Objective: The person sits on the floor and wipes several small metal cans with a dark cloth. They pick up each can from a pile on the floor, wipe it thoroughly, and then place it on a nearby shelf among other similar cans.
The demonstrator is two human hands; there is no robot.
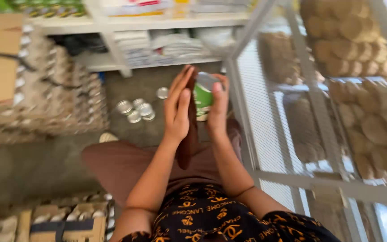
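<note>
can (204, 95): glossy metal, green label | cloth (189, 134): matt brown | floor (32, 166): rough grey

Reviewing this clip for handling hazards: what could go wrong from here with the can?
1. The right hand grips the green can mainly by fingertips; it might slip.
2. The left hand presses a brown cloth against it, possibly pushing it loose.
3. A dropped can could hit the tins on the floor.

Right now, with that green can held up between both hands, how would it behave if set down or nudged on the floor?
The green can looks like rigid metal, so it probably won't flex in the right hand. On its side its round body would likely roll; upright, like the cans on the floor, it should stand. The brown cloth by the left hand hangs limp.
</note>
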